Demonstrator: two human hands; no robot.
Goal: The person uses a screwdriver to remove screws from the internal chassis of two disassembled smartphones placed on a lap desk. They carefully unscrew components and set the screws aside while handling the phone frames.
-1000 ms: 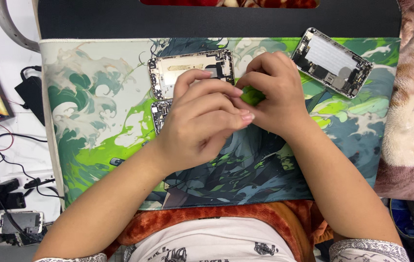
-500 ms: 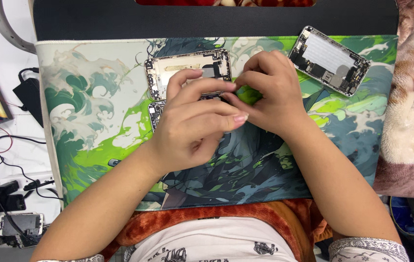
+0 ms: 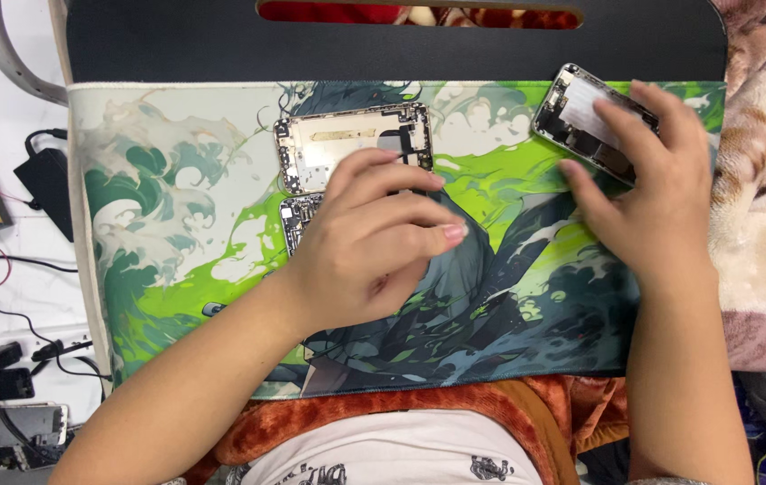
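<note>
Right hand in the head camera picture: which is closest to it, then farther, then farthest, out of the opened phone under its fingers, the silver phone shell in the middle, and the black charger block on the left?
1. Opened phone with bare insides, top right, under the right hand.
2. Empty silver phone shell, middle of the mat.
3. Black charger block, far left, off the mat.

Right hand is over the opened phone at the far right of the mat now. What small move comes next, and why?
Probably close the right hand on the opened phone body and draw it toward the middle. Its fingers already lie across that phone, which sits at the mat's far corner, away from the left hand resting over the other opened phone housing.
</note>
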